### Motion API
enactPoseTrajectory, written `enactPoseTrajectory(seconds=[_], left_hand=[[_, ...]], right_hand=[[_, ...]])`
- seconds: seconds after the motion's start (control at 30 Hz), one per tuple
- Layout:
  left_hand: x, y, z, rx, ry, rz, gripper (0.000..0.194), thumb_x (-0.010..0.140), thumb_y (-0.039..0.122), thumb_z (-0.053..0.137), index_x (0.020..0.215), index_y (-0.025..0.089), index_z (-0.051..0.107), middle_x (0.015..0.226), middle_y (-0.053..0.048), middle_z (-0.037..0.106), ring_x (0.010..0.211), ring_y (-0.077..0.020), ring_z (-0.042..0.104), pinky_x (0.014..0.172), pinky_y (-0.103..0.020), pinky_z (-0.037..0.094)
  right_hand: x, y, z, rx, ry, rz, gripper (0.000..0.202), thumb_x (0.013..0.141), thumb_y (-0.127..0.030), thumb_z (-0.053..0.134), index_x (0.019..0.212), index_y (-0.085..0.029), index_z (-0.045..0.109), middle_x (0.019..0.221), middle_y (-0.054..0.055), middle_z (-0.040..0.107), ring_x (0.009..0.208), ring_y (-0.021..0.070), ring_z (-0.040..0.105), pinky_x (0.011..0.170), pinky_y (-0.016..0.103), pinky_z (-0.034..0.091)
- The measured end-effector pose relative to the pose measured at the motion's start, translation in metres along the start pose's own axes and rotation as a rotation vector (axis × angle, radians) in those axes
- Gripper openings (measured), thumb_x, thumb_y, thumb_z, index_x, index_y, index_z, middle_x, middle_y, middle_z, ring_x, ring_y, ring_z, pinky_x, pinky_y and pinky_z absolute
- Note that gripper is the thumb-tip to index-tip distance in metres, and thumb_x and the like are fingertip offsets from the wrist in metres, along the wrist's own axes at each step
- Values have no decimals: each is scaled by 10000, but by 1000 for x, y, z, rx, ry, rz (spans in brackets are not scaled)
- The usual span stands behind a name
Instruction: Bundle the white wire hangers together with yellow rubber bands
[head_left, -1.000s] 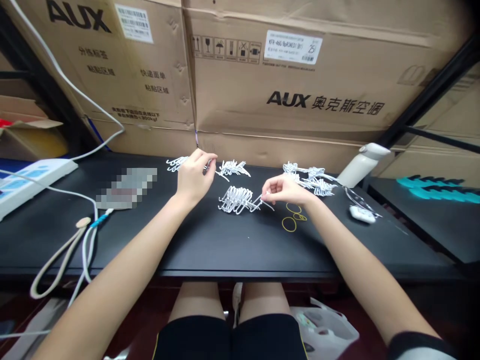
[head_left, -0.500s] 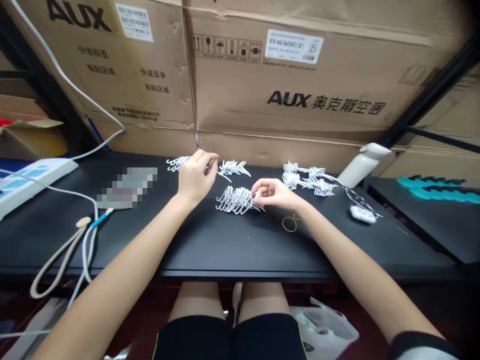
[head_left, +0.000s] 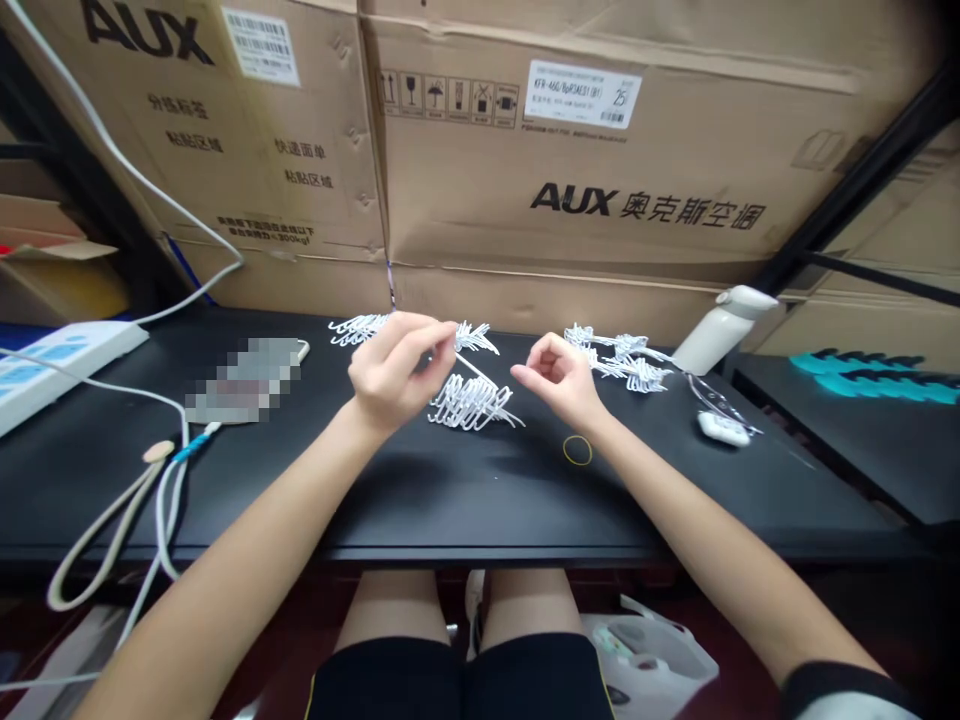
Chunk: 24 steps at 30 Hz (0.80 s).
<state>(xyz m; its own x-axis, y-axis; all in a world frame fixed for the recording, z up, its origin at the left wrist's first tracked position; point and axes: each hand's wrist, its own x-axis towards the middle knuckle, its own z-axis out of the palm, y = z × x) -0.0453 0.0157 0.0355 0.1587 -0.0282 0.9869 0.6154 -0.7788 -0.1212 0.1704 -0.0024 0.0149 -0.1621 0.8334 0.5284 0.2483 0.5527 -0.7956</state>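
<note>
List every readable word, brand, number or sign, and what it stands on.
"AUX": left box
"分拣标签 粘贴区域": left box
"快递面单 粘贴区域": left box
"300kgf": left box, line's rest blurred
"AUX 奥克斯空调": right box
"KFR-46G/BpR3AES1(B1)" and "25": white label, right box
Arrow, glass, umbrella signs: right box
Too small to read: barcode label, white label's other print, fine print below

Your left hand (head_left: 399,368), a white strand (head_left: 477,372) extending from its pinched fingers, hovers beside a bundle of white hooks (head_left: 469,403) on the black table (head_left: 465,515), while your right hand (head_left: 561,376), loosely curled, stands opposite, with a yellow ring (head_left: 577,464) nearby and cardboard boxes (head_left: 585,160) behind.
</note>
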Motion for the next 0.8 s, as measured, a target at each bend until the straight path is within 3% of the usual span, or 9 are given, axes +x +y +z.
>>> enactPoseTrajectory(seconds=[0.03,0.1,0.2,0.4,0.5,0.6,0.7,0.73,0.8], left_hand=[[1,5,0,-38,-22,71,143,801,110,595,922,182,626,786,-25,664,700,-116,617,647,-235,502],[0,14,2,-115,-71,171,169,798,84,595,938,176,616,787,-25,671,701,-104,628,631,-204,510],[-3,23,6,-189,-122,210,221,783,66,615,979,167,601,792,-31,676,719,-104,641,644,-192,525],[-10,33,9,-271,-178,216,303,805,85,601,1095,171,570,783,-40,680,738,-125,655,653,-215,539],[-11,34,12,-308,-198,236,363,814,155,612,1169,142,536,841,-74,693,772,-142,663,681,-227,545],[-10,27,11,-332,-204,209,423,839,268,579,1235,150,488,1027,-117,676,907,-171,653,743,-258,548],[-6,13,8,-270,-194,-81,365,832,315,572,1165,176,519,1060,-101,657,829,-150,646,691,-254,532],[-5,7,7,-252,-241,-218,321,831,336,571,1103,169,547,987,-80,667,715,-123,628,624,-231,510],[-4,-5,7,-240,-402,-484,297,844,420,538,988,164,581,797,-21,664,525,-81,540,538,-211,450]], right_hand=[[-2,-5,2,-70,64,-125,306,702,-396,725,772,-191,509,736,8,613,527,90,527,471,234,440],[-6,-16,6,-214,75,-368,295,694,-327,742,901,-190,582,976,80,658,698,144,612,566,279,508],[-10,-24,13,-370,35,-610,291,762,-211,681,1041,-199,600,1040,97,682,924,199,637,783,355,533],[-16,-19,22,-398,109,-674,281,786,-178,644,1065,-193,613,947,88,715,832,194,671,736,341,552],[-19,-18,24,-359,117,-613,227,777,-199,655,1003,-184,646,911,82,723,803,191,675,726,319,554],[-13,-19,15,-192,58,-373,259,755,-276,685,993,-179,661,935,76,722,839,200,682,765,319,557],[0,-17,-9,85,-155,-27,379,706,-314,733,1043,-165,646,971,82,719,891,217,685,816,354,555],[5,-15,-18,128,-239,67,383,685,-310,751,1025,-161,654,966,84,721,894,218,686,829,362,550],[12,-9,-35,162,-246,172,364,653,-303,776,972,-162,671,966,84,721,892,213,687,826,357,547]])
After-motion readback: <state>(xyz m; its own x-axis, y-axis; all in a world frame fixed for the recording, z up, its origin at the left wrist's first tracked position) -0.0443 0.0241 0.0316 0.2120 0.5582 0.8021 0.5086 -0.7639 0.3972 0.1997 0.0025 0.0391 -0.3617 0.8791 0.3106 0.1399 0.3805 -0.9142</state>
